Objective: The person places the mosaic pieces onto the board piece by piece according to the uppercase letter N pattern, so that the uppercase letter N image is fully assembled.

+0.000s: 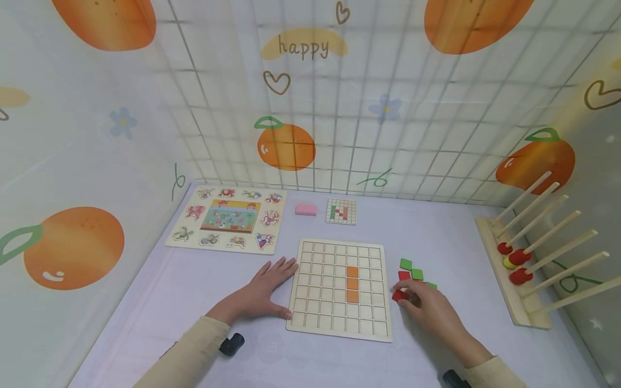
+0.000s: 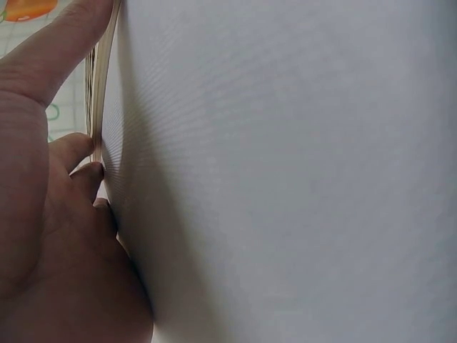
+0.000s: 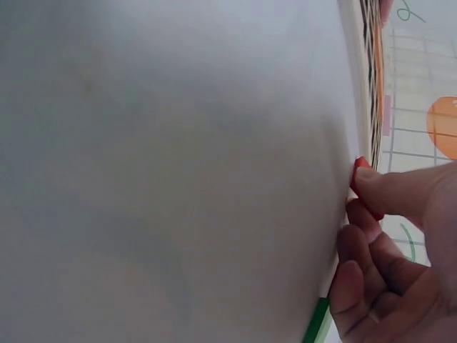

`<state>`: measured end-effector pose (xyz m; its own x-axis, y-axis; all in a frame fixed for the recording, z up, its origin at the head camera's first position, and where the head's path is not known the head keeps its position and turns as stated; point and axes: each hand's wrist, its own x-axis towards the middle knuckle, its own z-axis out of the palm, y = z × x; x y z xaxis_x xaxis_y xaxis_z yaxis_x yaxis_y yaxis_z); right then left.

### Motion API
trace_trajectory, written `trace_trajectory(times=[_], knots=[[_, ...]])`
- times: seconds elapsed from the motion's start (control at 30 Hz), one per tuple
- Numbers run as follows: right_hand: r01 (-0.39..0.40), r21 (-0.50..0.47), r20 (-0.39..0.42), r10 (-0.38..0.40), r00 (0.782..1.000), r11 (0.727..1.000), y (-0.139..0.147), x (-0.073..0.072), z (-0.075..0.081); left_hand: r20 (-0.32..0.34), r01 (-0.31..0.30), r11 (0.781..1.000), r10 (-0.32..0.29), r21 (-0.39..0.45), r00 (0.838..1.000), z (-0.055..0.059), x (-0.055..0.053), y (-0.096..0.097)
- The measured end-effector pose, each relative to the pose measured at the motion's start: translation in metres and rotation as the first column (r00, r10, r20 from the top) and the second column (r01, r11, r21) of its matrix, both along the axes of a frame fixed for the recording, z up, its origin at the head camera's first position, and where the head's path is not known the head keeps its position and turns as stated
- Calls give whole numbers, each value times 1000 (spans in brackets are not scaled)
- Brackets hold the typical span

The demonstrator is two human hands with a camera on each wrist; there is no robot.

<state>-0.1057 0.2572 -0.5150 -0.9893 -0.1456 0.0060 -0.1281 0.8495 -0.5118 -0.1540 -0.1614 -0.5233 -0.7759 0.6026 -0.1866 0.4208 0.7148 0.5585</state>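
Note:
A square wooden grid board (image 1: pixel 315 318) lies on the table, with three orange tiles (image 1: pixel 352 283) stacked in one column of its cells. My left hand (image 1: pixel 262 291) rests flat with fingers spread, thumb and fingertips at the board's left edge. To the right of the board, my right hand (image 1: pixel 429 307) pinches a red square tile (image 1: pixel 400 295) between thumb and fingers; the right wrist view shows the same red tile (image 3: pixel 363 187) tilted under the thumb. Beside that hand lie another red tile (image 1: pixel 404 275) and several green tiles (image 1: pixel 405 264), partly hidden by the hand.
Behind the board are a small pattern card (image 1: pixel 341 211) with coloured squares and a pink block (image 1: pixel 306 209). An animal picture puzzle (image 1: pixel 228 250) lies at the back left. A wooden peg rack (image 1: pixel 514 291) with red and yellow beads stands at the right. Printed cloth walls surround the table.

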Motion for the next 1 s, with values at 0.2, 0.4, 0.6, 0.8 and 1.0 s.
trace_trajectory(times=[0.2,0.4,0.6,0.8,1.0], knots=[[15,-38,20,-14,1000,999,-1,2,2,-1,1,1000,-1,0,1000,-1,0,0],[24,-78,29,-22,999,997,-2,3,4,-4,5,1000,-6,-7,1000,-1,-1,0],[-2,-147,-10,0,1000,989,-7,2,7,-12,11,1000,-11,-22,1000,-1,-2,0],[-22,-189,7,23,1000,982,-16,4,5,-12,12,1000,-12,-20,1000,-1,-2,0],[-71,-235,-17,69,997,969,-27,5,4,-11,12,1000,-12,-20,1000,-1,-2,-1]])
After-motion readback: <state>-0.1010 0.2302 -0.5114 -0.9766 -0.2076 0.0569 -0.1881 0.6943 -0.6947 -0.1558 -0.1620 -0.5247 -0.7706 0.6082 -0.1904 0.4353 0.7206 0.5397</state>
